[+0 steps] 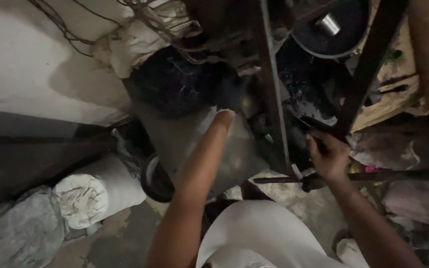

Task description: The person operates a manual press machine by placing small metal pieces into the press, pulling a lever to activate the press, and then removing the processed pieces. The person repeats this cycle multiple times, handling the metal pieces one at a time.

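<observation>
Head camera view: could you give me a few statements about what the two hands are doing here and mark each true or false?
1. The right hand grips a dark metal frame bar. True.
2. The left hand holds a hammer. False: it reaches toward a grey sheet, and its fingers are hidden.
3. A rolled white sack lies on the floor at the left. True.
4. Both hands rest together on the sack. False: they are apart, and neither touches it.
5. A round black disc sits at the top right. True.
</observation>
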